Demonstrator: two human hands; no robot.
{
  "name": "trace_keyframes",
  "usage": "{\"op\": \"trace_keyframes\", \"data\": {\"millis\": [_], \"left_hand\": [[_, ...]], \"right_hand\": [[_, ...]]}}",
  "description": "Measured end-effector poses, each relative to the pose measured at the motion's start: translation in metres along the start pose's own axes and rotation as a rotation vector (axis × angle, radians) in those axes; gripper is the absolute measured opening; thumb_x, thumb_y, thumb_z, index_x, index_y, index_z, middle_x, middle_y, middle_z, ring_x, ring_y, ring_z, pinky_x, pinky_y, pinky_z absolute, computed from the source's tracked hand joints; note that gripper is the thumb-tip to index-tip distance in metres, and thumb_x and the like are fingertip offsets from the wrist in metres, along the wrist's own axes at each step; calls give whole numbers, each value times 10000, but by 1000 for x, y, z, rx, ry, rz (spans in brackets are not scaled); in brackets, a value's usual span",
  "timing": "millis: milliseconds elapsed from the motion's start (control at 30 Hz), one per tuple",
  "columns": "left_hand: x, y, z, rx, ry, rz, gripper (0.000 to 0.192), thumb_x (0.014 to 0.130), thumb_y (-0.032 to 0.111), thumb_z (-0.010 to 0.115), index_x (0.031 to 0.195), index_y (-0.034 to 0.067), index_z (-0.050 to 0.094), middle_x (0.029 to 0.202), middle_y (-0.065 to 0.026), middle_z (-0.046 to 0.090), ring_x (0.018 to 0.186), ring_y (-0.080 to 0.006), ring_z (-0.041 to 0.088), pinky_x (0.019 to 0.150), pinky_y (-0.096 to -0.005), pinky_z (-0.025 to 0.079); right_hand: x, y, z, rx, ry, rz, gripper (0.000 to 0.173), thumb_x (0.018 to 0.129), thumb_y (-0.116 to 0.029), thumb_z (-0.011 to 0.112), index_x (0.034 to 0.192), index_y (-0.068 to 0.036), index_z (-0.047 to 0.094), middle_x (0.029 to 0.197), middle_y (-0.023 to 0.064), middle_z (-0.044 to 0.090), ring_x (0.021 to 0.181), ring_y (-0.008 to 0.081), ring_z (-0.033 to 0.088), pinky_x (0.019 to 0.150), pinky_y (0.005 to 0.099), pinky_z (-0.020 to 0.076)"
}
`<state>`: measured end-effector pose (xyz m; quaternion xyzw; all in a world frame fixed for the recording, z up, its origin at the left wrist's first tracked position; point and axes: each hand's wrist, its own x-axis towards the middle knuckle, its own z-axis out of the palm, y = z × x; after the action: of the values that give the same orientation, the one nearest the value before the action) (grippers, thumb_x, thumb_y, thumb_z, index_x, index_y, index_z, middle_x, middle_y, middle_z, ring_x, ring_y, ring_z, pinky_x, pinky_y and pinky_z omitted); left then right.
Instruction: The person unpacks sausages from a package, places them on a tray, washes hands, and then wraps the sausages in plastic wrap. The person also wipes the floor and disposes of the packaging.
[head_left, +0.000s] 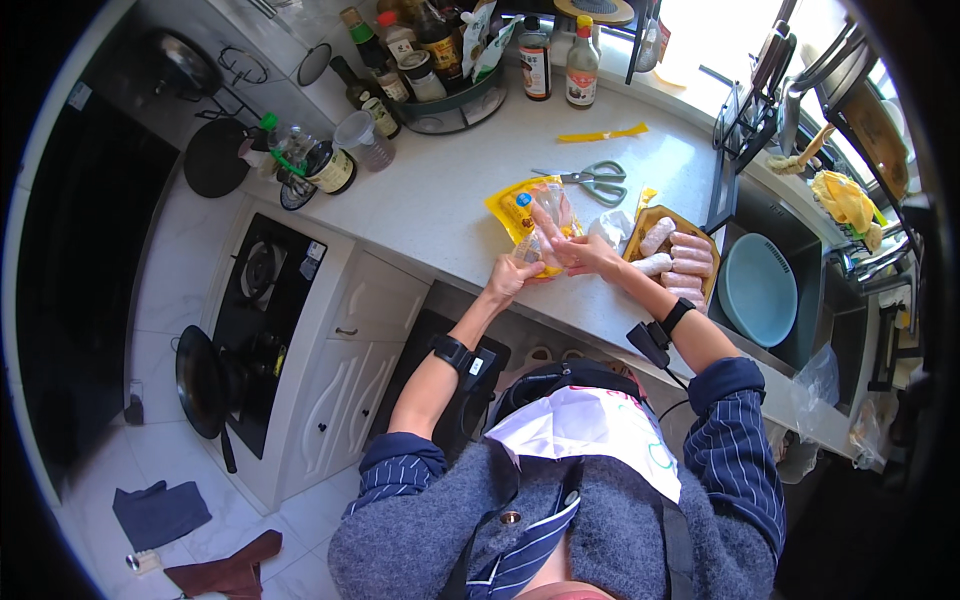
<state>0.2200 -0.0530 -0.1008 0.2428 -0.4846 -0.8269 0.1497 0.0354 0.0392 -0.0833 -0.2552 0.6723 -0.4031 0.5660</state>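
Note:
My left hand grips the lower edge of a yellow plastic food package, which has a clear window and stands at the counter's front edge. A pinkish sausage slants across the package, and the fingers of my right hand close on its lower end. Beside my right hand sits a brown tray of several pale, frosty sausages. A crumpled white wrapper touches the tray's left side. Kitchen scissors with grey-green handles lie just beyond the package.
A cut yellow strip lies farther back on the counter. Sauce bottles and a round condiment rack line the wall. To the right, a blue basin stands in the sink. A wok is on the left hob.

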Motion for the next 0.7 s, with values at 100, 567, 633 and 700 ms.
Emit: {"op": "trace_keyframes", "data": {"millis": [100,567,633,700], "left_hand": [[-2,-2,3,4,12,45,194,825,17,620,948,-132,601,949,-177,624,857,-248,633,761,-375,564],[6,-12,15,83,77,111,174,798,-38,613,963,-93,595,934,-135,622,810,-223,639,721,-338,573],[5,-6,15,92,45,89,190,785,-52,615,969,-92,591,928,-119,617,807,-201,633,700,-316,576],[3,-1,15,158,37,72,192,794,-35,612,974,-95,586,934,-131,614,812,-214,635,702,-322,580]], "right_hand": [[-2,-1,0,150,-97,46,641,762,-514,659,1061,48,584,930,100,622,771,159,624,655,240,536],[-10,-16,-2,-439,196,-102,412,741,-387,693,794,21,667,703,84,666,640,150,646,617,256,522],[-9,-19,-1,-581,284,-145,374,726,-357,694,661,11,675,650,63,650,545,131,621,537,240,512],[-8,-20,0,-501,248,-69,359,669,-345,712,710,9,664,620,63,636,552,131,628,556,262,523]]}}
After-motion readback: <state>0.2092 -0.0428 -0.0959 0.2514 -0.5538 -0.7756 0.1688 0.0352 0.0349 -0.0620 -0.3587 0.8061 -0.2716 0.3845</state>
